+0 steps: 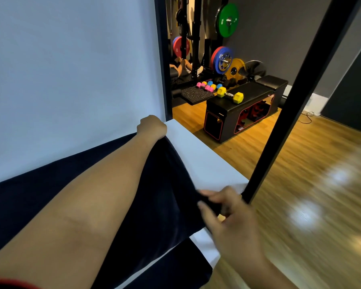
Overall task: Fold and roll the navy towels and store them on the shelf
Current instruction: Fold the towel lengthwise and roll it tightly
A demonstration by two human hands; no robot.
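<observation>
Two corners of the navy towel [154,195] on the white shelf [196,155] are gripped: left hand [152,126] fist curled round the far one, right hand [227,209] pinching the near one.

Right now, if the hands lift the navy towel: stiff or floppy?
Probably floppy: the towel sags in folds between the left hand and right hand. Likely slides easily on the smooth white surface. May slip off: part overhangs the edge.

Wood floor [313,184], grey wall [279,34], black bench [244,105] w/ dumbbell [230,95].
</observation>
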